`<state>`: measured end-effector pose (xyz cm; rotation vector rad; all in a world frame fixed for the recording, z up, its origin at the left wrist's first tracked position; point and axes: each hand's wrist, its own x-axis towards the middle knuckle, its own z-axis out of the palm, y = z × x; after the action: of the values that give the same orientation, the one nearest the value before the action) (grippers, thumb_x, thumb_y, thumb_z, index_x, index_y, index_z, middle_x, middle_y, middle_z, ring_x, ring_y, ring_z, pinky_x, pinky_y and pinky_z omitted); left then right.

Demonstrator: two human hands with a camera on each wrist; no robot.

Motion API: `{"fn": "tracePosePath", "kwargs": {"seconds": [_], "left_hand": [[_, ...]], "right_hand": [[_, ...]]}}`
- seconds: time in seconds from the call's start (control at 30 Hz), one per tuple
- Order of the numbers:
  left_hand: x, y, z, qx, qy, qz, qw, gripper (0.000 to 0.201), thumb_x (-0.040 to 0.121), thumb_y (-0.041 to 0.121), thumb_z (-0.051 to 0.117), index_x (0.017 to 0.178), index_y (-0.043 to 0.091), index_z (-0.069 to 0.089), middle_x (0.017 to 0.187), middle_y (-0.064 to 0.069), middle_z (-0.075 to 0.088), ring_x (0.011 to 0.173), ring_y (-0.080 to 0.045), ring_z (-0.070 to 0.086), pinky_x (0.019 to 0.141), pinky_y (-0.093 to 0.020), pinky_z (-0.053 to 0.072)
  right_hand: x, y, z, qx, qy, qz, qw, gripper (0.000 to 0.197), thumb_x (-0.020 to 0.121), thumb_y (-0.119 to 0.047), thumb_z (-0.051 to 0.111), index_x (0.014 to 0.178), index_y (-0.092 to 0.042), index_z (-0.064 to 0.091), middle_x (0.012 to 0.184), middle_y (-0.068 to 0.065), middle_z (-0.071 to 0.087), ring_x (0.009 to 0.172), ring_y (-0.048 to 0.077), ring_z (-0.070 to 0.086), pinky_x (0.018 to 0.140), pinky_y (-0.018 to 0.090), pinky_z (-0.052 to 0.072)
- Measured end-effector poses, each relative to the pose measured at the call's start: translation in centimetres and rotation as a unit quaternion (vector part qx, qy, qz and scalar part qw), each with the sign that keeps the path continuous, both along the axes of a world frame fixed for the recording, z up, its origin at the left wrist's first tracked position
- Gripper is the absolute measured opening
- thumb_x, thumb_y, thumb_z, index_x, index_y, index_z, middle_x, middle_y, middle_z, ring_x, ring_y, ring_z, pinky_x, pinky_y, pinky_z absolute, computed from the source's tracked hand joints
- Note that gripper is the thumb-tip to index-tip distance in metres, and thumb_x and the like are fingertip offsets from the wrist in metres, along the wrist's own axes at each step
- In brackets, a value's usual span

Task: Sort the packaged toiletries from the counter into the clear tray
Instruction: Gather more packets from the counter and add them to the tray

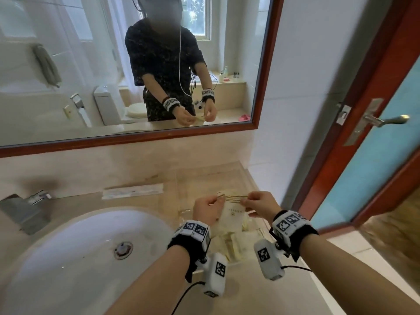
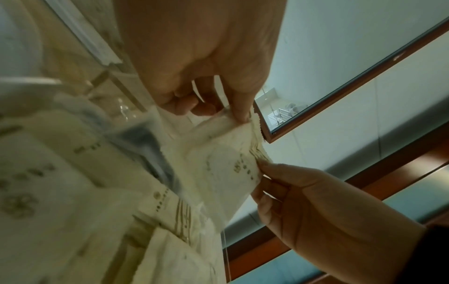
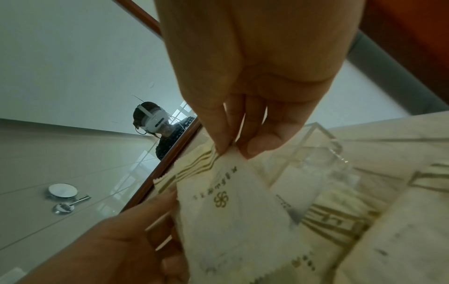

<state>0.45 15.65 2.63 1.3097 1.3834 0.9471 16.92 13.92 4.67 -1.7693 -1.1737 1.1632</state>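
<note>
Both hands hold one flat white packet (image 1: 234, 212) with gold stripes above the clear tray (image 1: 247, 176) on the counter right of the sink. My left hand (image 1: 219, 198) pinches its upper left edge and my right hand (image 1: 244, 201) pinches its upper right edge. In the left wrist view, thumb and finger of my left hand (image 2: 245, 117) grip the packet (image 2: 218, 167). The right wrist view has my right hand (image 3: 230, 151) pinching the striped top of the packet (image 3: 230, 211). Several similar packets (image 1: 229, 244) lie in the tray beneath. A long white packet (image 1: 133, 192) lies on the counter behind the sink.
The white sink (image 1: 91, 246) and a metal faucet (image 1: 25, 208) fill the left. A framed mirror (image 1: 136, 137) hangs on the wall behind the counter. A red-framed door with a lever handle (image 1: 386, 120) stands close on the right.
</note>
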Motion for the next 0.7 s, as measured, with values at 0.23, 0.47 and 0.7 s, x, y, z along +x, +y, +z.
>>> {"fn": "tracePosePath", "kwargs": {"seconds": [0.23, 0.47, 0.7], "left_hand": [[2.4, -0.3, -0.5, -0.061, 0.006, -0.090, 0.994, 0.031, 0.099, 0.015, 0.045, 0.070, 0.018, 0.057, 0.061, -0.005, 0.057, 0.047, -0.012, 0.056, 0.041, -0.019, 0.041], [2.4, -0.6, -0.5, -0.099, -0.055, -0.092, 0.989, 0.019, 0.096, 0.028, 0.049, 0.090, 0.015, 0.060, 0.069, -0.009, 0.064, 0.047, -0.016, 0.062, 0.049, -0.026, 0.051], [1.5, 0.3, -0.9, -0.023, 0.067, -0.101, 0.992, 0.005, 0.091, 0.011, 0.059, 0.096, 0.013, 0.060, 0.088, -0.011, 0.065, 0.060, -0.014, 0.062, 0.059, -0.025, 0.059]], "right_hand": [[1.6, 0.0, -1.6, 0.029, -0.064, 0.012, 0.997, 0.013, 0.086, -0.013, 0.068, 0.098, -0.008, 0.065, 0.084, 0.001, 0.060, 0.073, 0.012, 0.055, 0.060, 0.018, 0.042], [1.5, 0.8, -1.9, 0.033, -0.116, 0.022, 0.992, 0.003, 0.084, -0.017, 0.069, 0.086, -0.015, 0.068, 0.089, 0.004, 0.066, 0.087, 0.019, 0.061, 0.085, 0.034, 0.050], [0.2, 1.1, -1.5, 0.051, -0.125, 0.052, 0.989, 0.029, 0.085, -0.027, 0.069, 0.113, -0.020, 0.061, 0.099, 0.007, 0.070, 0.094, 0.022, 0.065, 0.078, 0.026, 0.049]]}}
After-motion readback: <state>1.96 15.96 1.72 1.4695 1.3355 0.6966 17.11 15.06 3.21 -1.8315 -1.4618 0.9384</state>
